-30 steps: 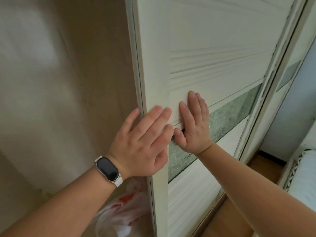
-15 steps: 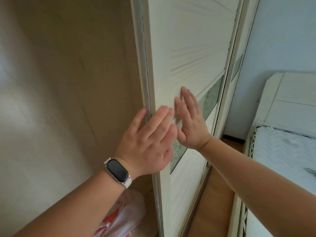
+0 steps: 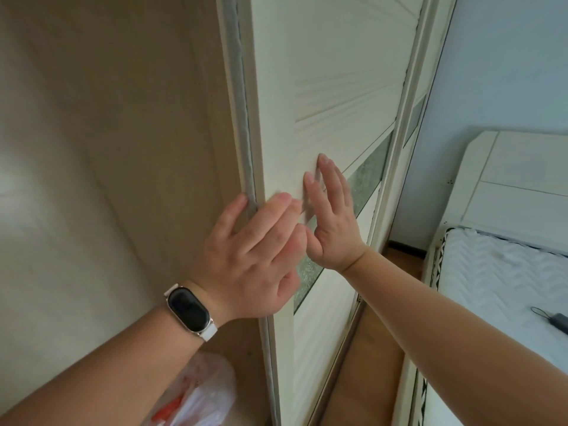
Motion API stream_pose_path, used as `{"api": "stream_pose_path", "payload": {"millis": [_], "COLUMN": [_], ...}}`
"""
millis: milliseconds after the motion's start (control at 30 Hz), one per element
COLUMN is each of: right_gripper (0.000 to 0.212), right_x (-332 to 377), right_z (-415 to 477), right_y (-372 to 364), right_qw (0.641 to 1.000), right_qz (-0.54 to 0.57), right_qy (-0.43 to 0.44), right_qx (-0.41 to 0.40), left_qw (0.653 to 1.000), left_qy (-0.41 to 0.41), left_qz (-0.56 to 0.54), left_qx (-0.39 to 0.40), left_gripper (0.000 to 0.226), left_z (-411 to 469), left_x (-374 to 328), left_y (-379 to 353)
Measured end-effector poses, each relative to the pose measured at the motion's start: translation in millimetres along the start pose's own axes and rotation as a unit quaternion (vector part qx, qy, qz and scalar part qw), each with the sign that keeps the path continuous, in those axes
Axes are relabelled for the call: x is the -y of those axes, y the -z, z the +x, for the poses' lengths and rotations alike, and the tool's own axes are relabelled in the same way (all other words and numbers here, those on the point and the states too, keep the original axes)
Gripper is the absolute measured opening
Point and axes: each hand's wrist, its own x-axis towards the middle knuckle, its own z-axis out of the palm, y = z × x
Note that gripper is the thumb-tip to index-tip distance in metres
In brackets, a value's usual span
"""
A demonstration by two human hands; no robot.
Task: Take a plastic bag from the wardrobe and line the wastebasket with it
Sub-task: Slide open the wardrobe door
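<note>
The cream sliding wardrobe door stands partly slid to the right, with the beige inside of the wardrobe exposed at left. My left hand, a dark band on its wrist, wraps the door's left edge, thumb on the inner side. My right hand lies flat against the door's face, fingers spread, just right of the left hand. A white plastic bag with red print lies low inside the wardrobe, partly hidden under my left forearm. No wastebasket is in view.
A second door panel and frame stand right of the sliding door. A white bed with a headboard fills the right side, a small dark object on it. Wooden floor runs between wardrobe and bed.
The door has slid further right, widening the opening. Both hands stayed on it, and the view has swung right, so that the bed shows.
</note>
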Motion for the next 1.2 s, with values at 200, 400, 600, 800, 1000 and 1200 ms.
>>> {"api": "stream_pose_path", "payload": {"millis": [200,400,600,800,1000,1200], "right_gripper": [0.066,0.064,0.066,0.063,0.063,0.061], "right_x": [-44,-89,-130,-158,-164,-147], "right_z": [-2,-2,-4,-4,-3,-3], "right_y": [-9,-17,-24,-12,2,18], "right_qw": [1.000,0.999,0.999,1.000,0.999,0.996], "right_qz": [0.001,0.005,0.007,0.017,0.019,0.013], "right_qy": [0.000,0.002,-0.002,-0.013,-0.011,-0.044], "right_qx": [-0.022,-0.042,-0.053,-0.004,0.045,0.079], "left_qw": [1.000,0.998,0.995,0.994,0.993,0.990], "left_qy": [0.002,0.001,-0.003,0.000,-0.005,-0.010], "left_qz": [0.019,0.048,0.073,0.082,0.080,0.047], "left_qx": [0.018,0.044,0.067,0.075,0.082,0.134], "left_gripper": [0.033,0.035,0.034,0.033,0.032,0.029], "left_z": [15,32,50,63,65,66], "left_x": [-8,-15,-22,-28,-27,-28], "left_y": [-39,-75,-106,-133,-136,-120]}}
